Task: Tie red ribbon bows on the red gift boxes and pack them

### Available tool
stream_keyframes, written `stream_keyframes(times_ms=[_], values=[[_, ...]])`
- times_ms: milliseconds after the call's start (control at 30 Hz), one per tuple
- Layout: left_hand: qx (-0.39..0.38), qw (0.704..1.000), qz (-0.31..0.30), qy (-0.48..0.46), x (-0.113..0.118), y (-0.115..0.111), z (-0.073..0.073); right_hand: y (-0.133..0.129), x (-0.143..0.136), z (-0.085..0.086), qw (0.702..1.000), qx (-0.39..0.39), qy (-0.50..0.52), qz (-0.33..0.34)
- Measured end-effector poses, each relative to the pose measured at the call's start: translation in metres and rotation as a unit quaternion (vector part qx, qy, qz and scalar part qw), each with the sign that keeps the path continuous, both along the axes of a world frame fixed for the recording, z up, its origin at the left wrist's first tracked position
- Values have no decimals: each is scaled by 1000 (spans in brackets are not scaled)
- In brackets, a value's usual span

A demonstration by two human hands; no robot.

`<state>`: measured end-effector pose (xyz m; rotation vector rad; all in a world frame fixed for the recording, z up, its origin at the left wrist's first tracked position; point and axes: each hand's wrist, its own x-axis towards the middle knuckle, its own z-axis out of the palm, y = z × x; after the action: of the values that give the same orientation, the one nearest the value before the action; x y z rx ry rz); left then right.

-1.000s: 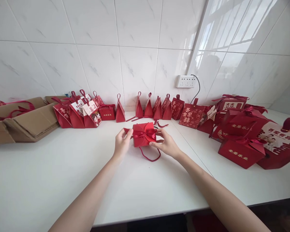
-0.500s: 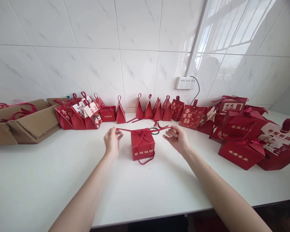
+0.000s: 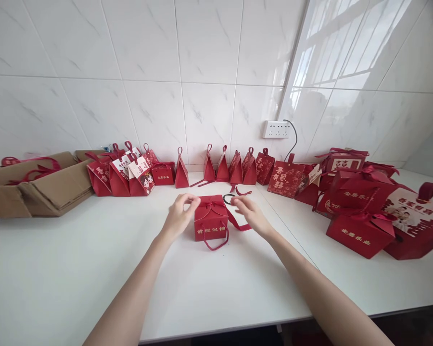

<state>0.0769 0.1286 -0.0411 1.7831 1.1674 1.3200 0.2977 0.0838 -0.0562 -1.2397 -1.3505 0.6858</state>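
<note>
A small red gift box (image 3: 211,226) with gold lettering stands upright in front of me, a twisted cord handle hanging down its front. On its top a red ribbon (image 3: 211,205) is tied at the middle. My left hand (image 3: 180,214) is at the box's upper left corner, thumb and fingertips together at the ribbon's left side. To the right, my right hand (image 3: 251,215) hovers beside the box with its fingers stretched and apart, holding nothing. The ribbon's right tail hangs loose between that hand and the box. Black-handled scissors (image 3: 228,198) lie partly hidden behind the box.
Several red peaked boxes (image 3: 181,173) line the wall. A cardboard carton (image 3: 63,192) with red ribbons inside stands left. At right, larger red boxes (image 3: 361,235) are piled up. Cut ribbon pieces (image 3: 243,191) lie behind my right hand. A power strip (image 3: 275,129) hangs on the tiles.
Both hands have moved inward from the ribbon's pulled-out ends. My right hand has let go of its tail, which now droops beside the box. The knot looks flatter and tighter.
</note>
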Motion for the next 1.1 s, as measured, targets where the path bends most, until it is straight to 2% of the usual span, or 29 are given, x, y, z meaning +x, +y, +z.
stream_keyframes(times_ms=[100, 200, 300, 400, 500, 633, 700, 767, 900, 967, 1100], values=[[-75, 992, -96, -11, 1, -1, -3, -4, -10, -1, 991, -97, 1, 88], [-112, 982, -146, -35, -3, 0, -2, -10, -5, 5, 973, -160, 42, 160], [-104, 975, -189, -48, -3, -2, 1, -18, 7, 15, 946, -176, 92, 256], [-85, 968, -229, -59, 3, -7, 3, -27, 18, 25, 922, -169, 152, 313], [-55, 972, -214, -75, 10, -11, 3, -32, 27, 31, 918, -154, 179, 318], [-5, 982, -182, -42, 7, -12, 10, -31, 31, 32, 916, -173, 137, 336], [-39, 976, -213, -21, -1, -12, 15, -30, 30, 30, 907, -198, 101, 359], [-114, 962, -247, 6, -9, -13, 21, -30, 27, 29, 900, -226, 66, 366], [-271, 917, -276, 100, -19, -16, 30, -32, 18, 30, 897, -259, -1, 359], [-295, 899, -297, 128, -21, -17, 32, -33, 16, 30, 895, -261, -18, 361], [-273, 884, -357, 128, -22, -15, 31, -30, 17, 28, 896, -258, -4, 361]])
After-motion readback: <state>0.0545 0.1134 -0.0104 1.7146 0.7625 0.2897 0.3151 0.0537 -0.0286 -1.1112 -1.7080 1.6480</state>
